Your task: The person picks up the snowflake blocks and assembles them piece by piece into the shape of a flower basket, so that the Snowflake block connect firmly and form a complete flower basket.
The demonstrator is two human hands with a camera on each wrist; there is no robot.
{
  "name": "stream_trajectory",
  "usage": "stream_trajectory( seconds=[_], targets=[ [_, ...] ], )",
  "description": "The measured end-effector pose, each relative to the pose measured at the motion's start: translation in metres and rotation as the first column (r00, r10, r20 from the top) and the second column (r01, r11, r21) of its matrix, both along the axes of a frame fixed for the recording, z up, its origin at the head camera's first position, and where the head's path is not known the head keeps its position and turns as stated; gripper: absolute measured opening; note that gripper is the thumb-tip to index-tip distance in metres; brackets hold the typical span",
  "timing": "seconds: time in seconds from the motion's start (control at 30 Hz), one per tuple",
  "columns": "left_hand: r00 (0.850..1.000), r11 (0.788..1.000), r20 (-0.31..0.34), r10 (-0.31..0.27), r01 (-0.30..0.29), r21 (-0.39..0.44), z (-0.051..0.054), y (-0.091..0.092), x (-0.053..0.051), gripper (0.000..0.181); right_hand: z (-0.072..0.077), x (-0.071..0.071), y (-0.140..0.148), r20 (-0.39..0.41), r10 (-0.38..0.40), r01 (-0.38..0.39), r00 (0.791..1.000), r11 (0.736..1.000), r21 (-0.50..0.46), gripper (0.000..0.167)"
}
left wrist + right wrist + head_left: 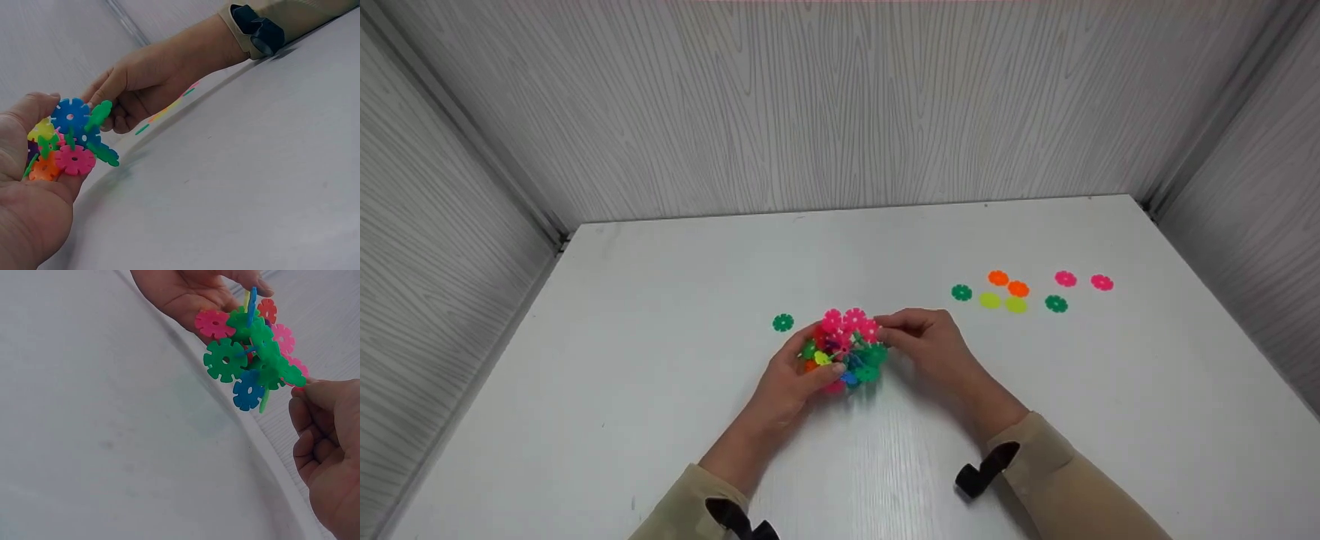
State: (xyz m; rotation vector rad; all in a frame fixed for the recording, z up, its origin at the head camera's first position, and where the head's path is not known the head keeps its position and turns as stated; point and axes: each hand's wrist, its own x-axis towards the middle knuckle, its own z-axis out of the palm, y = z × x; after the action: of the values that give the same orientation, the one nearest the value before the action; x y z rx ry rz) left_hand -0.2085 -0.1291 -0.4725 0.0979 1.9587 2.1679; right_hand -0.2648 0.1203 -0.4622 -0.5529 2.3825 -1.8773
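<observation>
My left hand grips a round cluster of interlocking plastic flower discs, its thumb on the near side. The notched discs are pink, green, blue, orange, yellow and red, slotted together at many angles. At the cluster's right edge, my right hand pinches a disc between thumb and index finger; its colour under the fingertips is hard to tell. In the right wrist view, a green disc lies against those fingertips, and the other fingers curl inward. The left wrist view shows a blue disc beside the left thumb.
A loose green disc lies just left of the cluster on the white table. Farther right are scattered orange discs, yellow discs, pink discs and green discs. Grained panels enclose the back and sides.
</observation>
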Motion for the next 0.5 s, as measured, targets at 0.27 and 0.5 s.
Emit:
stream_trajectory(
  seconds=[0.27, 0.5],
  targets=[
    [1.0, 1.0, 0.012, 0.005, -0.005, -0.009, 0.0045, 0.0005, 0.0018, 0.087, 0.0029, -0.0002, 0.0005, -0.009, 0.026, -0.026, 1.0, 1.0, 0.0, 0.021],
    [1.0, 0.998, -0.016, -0.008, 0.007, -0.06, 0.0011, -0.0009, 0.0006, 0.086, 0.0003, -0.0007, 0.0023, 0.021, 0.021, -0.021, 1.0, 1.0, 0.002, 0.022]
  ],
)
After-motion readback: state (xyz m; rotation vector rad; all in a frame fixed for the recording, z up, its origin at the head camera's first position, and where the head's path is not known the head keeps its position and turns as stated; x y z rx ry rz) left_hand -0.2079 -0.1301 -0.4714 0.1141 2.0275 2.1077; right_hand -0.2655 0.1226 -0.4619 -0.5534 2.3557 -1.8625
